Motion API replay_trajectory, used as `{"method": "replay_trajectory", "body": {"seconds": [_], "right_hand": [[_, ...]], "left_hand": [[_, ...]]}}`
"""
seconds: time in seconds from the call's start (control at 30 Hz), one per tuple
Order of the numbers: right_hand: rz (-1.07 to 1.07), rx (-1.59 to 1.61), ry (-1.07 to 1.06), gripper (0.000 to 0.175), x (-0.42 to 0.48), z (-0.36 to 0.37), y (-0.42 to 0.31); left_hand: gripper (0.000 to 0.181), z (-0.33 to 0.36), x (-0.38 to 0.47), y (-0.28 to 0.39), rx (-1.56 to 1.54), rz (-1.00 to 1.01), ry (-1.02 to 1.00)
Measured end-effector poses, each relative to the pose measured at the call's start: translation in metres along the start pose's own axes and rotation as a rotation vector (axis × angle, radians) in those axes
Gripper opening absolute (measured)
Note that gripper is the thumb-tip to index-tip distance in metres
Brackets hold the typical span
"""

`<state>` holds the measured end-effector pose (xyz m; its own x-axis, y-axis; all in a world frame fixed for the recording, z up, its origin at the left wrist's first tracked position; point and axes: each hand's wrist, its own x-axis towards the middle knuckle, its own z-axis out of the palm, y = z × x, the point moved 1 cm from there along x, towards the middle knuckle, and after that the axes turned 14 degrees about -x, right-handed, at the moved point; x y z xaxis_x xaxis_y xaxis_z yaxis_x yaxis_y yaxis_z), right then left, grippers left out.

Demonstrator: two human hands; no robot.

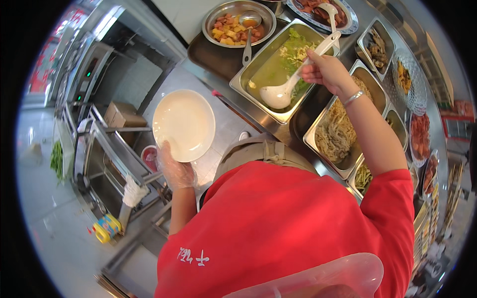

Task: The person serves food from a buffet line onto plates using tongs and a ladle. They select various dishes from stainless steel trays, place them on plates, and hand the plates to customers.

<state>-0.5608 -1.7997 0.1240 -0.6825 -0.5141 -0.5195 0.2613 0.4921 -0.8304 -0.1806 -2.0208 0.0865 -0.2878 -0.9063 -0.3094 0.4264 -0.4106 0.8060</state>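
Observation:
My left hand, in a clear plastic glove, holds a cream-coloured bowl by its near rim, away from the counter. Some clear liquid seems to lie in it, though glare makes this unsure. My right hand, bare with a silver bangle at the wrist, grips the handle of a white ladle. The ladle's head is over the near end of a rectangular steel pan of greenish soup with leaves and egg. Whether it touches the soup cannot be told.
A steel bowl of diced food with a spoon stands beyond the soup. Steel pans of noodles, another pan and glass dishes line the counter to the right. On the left are a steel sink, a cardboard box and a yellow bottle.

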Motion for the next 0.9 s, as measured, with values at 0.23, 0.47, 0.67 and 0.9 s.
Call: {"method": "replay_trajectory", "body": {"seconds": [0.23,0.47,0.67,0.9], "right_hand": [[0.039,-0.122,0.33,0.038,0.011,-0.031,-0.014],[-0.011,-0.296,0.447,0.04,0.036,-0.062,-0.032],[-0.102,-0.301,0.61,0.037,0.047,-0.052,-0.056],[-0.178,-0.572,0.611,0.037,0.028,-0.032,-0.104]], "left_hand": [[0.05,0.064,0.094,0.007,0.082,-0.111,-0.138],[0.049,0.102,0.124,-0.004,0.124,-0.177,-0.267],[0.046,0.113,0.137,-0.01,0.186,-0.199,-0.243],[0.045,0.113,0.142,-0.016,0.138,-0.252,-0.182]]}}
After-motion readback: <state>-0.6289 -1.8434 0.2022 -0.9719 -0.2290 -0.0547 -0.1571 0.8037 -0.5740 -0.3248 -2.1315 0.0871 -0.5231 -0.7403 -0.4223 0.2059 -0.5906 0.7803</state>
